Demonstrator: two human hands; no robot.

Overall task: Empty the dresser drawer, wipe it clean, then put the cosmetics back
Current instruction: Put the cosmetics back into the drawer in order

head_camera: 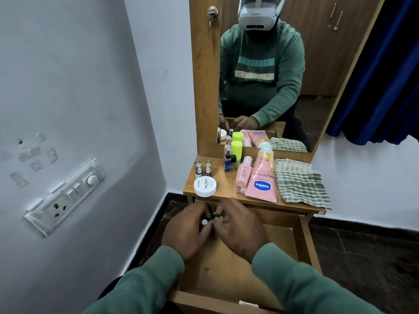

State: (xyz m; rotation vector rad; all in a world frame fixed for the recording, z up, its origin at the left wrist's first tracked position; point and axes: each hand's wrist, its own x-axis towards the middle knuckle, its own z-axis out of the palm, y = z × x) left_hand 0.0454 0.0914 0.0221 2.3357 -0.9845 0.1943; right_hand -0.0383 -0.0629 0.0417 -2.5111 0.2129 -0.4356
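The wooden dresser drawer [303, 243] is pulled out below the dresser top [224, 180]. Both hands reach into its far left corner. My left hand [188, 232] and my right hand [238, 227] close around several small dark bottles [209, 219], one with a white cap; most of them are hidden by the fingers. On the top stand a white nail polish remover jar [205, 186], two small metallic-capped bottles [203, 168], a pink Vaseline tube [263, 177], a small pink bottle [243, 172], a green-capped bottle [237, 152] and small dark bottles [227, 159].
A folded green-checked cloth [301, 180] lies on the right of the dresser top. A mirror [272, 75] stands behind it. A white wall with a switch panel [65, 196] is on the left, a blue curtain [381, 75] on the right.
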